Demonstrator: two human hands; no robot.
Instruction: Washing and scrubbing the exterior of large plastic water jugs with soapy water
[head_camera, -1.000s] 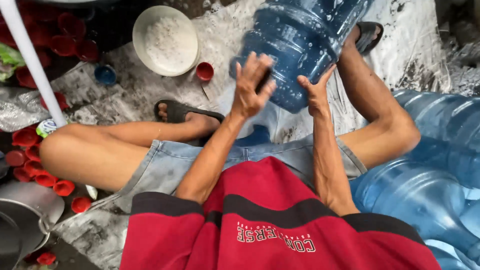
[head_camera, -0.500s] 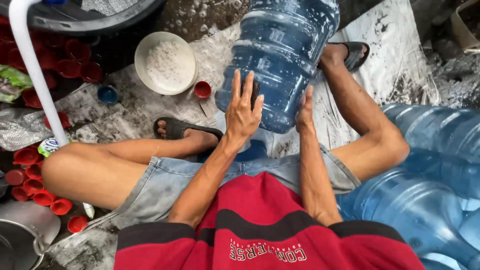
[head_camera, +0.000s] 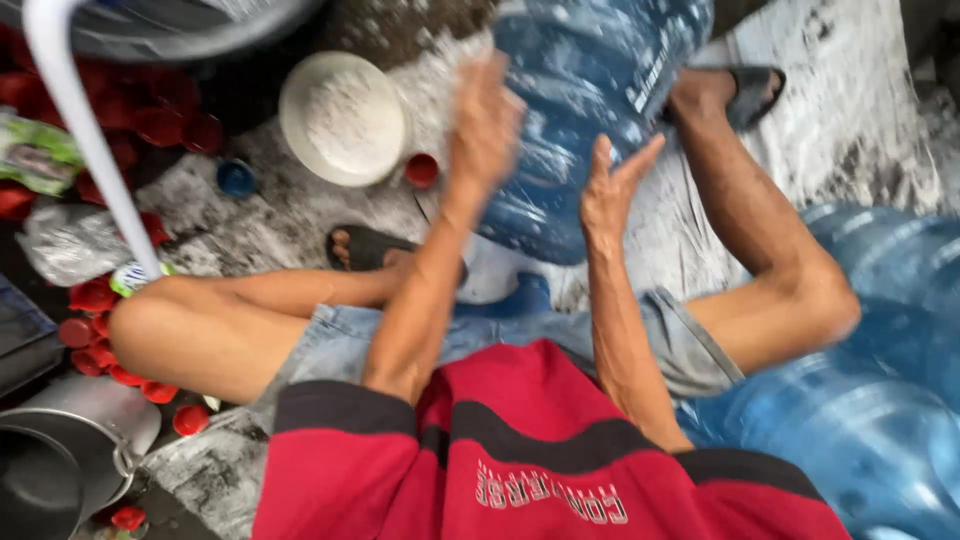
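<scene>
From the head camera, I sit on the ground with the big blue water jug (head_camera: 585, 110) tilted between my knees. My left hand (head_camera: 487, 120), blurred, lies open-palmed on its side; my right hand (head_camera: 612, 185) presses flat against it. I judge I'm turning it; next needs a firm two-palm hold.

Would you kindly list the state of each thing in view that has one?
Big blue bottle: tilted, held between both hands.
Left hand: flat on the bottle, blurred.
Right hand: open, on the bottle's side.
White bowl: upright, on the ground.
Red caps: loose, scattered.
Blue bottles at right: lying on their sides.
</scene>
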